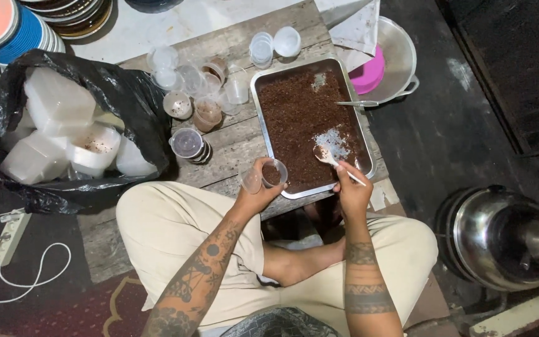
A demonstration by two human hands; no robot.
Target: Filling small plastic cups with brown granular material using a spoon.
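Care matters here: I keep my left hand (258,190) gripping the small clear plastic cup (274,173) level at frame centre beside the rectangular metal tray of brown crumbs (301,112), while my right hand (352,190) pinches the white plastic spoon (332,158) low.

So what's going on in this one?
A person sits cross-legged at a low wooden table. The left hand holds a small clear cup partly filled with brown crumbs. The right hand holds a white spoon over a metal tray of the same crumbs. More cups, some filled, stand left of the tray.
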